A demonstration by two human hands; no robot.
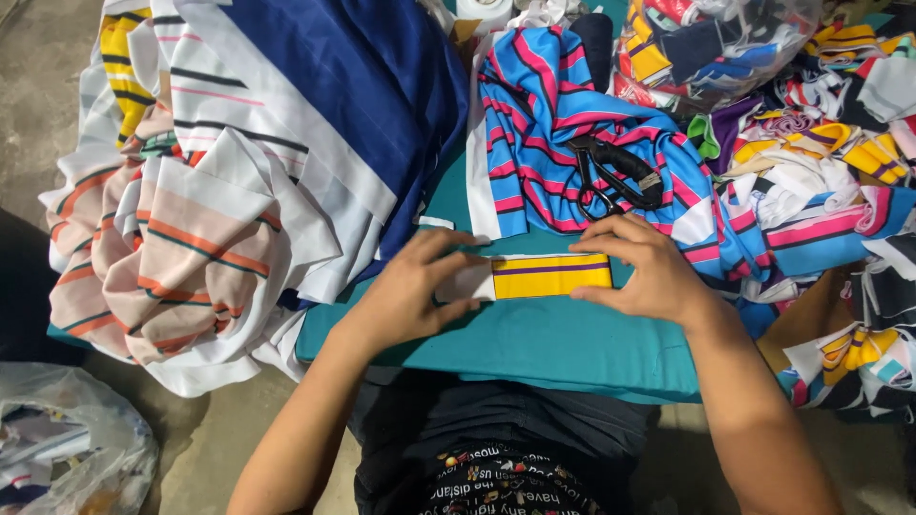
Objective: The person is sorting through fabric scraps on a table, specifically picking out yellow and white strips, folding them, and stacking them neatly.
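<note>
Both hands press a small strip of cloth flat on the teal tabletop [553, 348]. The left hand [415, 291] lies open, its fingers spread over the white end of the yellow strip [549, 276]; the right hand [644, 267] curls round the other end, fingertips pinching its edges. Black scissors [615, 176] rest just beyond the right hand on a blue and pink striped cloth [544, 114], blades pointing away. Risks, as I judge them: the strip may skew or crease if one hand slides, since it is thin and loose. The heaped striped fabric [210, 219] on the left hangs over the tabletop's edge and may slip to the floor. The scrap pile [821, 162] on the right could spill onto the work.
</note>
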